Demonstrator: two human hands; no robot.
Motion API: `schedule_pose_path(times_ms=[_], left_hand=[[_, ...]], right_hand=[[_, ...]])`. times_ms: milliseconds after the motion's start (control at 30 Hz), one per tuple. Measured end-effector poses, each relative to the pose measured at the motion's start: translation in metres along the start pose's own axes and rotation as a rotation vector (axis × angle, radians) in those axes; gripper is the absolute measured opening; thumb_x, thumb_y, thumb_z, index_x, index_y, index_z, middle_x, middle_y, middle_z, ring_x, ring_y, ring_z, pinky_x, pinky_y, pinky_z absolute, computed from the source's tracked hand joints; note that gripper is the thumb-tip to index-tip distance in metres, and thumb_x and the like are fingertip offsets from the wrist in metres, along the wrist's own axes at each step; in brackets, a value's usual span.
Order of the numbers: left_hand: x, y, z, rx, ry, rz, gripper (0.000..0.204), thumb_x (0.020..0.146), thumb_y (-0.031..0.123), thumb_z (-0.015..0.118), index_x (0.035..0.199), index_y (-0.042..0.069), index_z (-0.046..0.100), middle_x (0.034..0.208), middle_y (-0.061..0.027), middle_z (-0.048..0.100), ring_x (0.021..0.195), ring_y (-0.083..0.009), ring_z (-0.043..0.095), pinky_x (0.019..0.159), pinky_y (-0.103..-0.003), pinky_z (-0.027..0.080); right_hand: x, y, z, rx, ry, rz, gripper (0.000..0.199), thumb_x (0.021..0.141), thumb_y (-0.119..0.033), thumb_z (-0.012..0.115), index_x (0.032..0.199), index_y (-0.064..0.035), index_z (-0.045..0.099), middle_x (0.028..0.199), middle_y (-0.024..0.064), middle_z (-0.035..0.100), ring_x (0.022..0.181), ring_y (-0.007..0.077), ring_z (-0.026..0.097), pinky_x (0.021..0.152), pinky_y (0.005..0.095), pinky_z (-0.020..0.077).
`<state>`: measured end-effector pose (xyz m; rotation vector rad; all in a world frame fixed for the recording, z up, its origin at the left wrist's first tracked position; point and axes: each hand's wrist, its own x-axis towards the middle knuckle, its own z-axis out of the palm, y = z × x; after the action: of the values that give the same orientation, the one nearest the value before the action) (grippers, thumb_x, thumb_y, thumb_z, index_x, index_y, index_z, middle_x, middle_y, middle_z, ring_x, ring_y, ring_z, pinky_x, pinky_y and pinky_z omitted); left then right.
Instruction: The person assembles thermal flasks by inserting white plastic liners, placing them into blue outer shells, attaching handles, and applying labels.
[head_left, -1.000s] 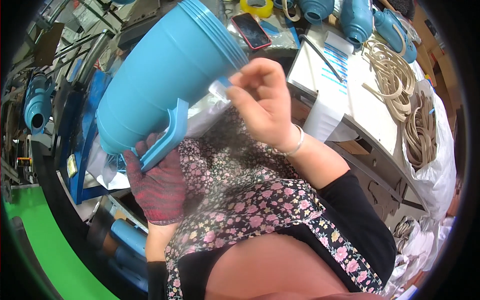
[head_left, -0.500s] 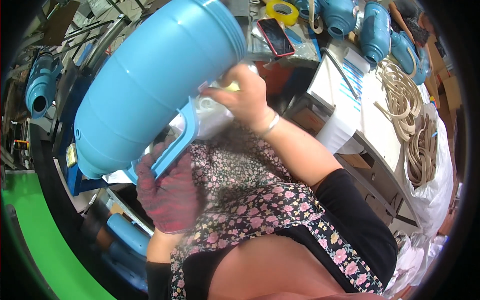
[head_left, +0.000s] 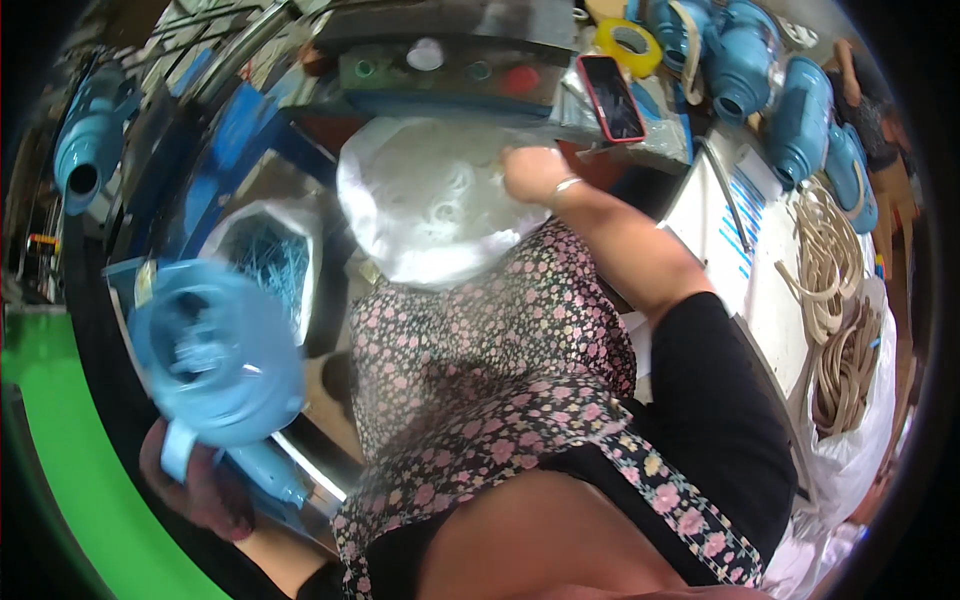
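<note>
My left hand, in a dark red glove, grips the handle of a blue plastic flask casing at the lower left. The casing's wide open end faces up toward me, and its inside is blurred. Over the right side of a white plastic bag, my bare right hand has its fingers curled in. Whatever is between those fingers cannot be made out. Clear round pieces lie in the bag, which sits just beyond my floral apron.
Another bag holds thin blue strips. A phone, yellow tape roll and several blue flask casings stand at the far right. Beige straps lie on the right-hand table. A person's arm shows at the far right.
The casing has swung down and left in my left hand, its wide end now toward me. My right hand has left the casing and moved over the white bag, which is now uncovered.
</note>
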<state>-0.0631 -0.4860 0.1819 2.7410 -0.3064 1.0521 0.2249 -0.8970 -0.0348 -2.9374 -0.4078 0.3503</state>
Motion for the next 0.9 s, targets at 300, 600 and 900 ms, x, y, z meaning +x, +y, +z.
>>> schedule_pose_path(times_ms=[300, 600, 900], left_hand=[[0.050, -0.007, 0.036, -0.683, -0.838, -0.597, 0.041, 0.054, 0.018, 0.081, 0.091, 0.005, 0.068, 0.086, -0.0069, 0.064, 0.081, -0.0200, 0.063, 0.072, -0.032, 0.051], [0.000, 0.001, 0.033, -0.533, -0.737, -0.516, 0.034, 0.057, 0.016, 0.082, 0.088, 0.008, 0.069, 0.081, -0.0081, 0.066, 0.075, -0.0240, 0.064, 0.072, -0.033, 0.050], [-0.047, 0.023, 0.069, -0.241, -0.384, 0.018, 0.034, 0.067, 0.004, 0.071, 0.100, 0.007, 0.064, 0.091, -0.0105, 0.058, 0.090, -0.0341, 0.059, 0.085, -0.044, 0.045]], right_hand=[[-0.126, -0.092, -0.168, 0.325, 0.231, -1.090, 0.023, 0.082, -0.019, 0.068, 0.103, -0.0112, 0.063, 0.081, 0.0075, 0.063, 0.071, 0.0230, 0.063, 0.063, 0.0326, 0.0502], [-0.197, -0.087, -0.176, 0.504, -0.080, -0.574, 0.022, 0.089, -0.020, 0.061, 0.106, -0.0086, 0.067, 0.077, 0.0114, 0.067, 0.067, 0.0250, 0.066, 0.061, 0.0351, 0.0509], [-0.196, -0.058, -0.094, 0.747, -0.975, -0.303, 0.035, 0.097, -0.027, 0.051, 0.118, 0.0001, 0.058, 0.079, 0.0038, 0.061, 0.058, 0.0107, 0.057, 0.052, 0.0255, 0.0473]])
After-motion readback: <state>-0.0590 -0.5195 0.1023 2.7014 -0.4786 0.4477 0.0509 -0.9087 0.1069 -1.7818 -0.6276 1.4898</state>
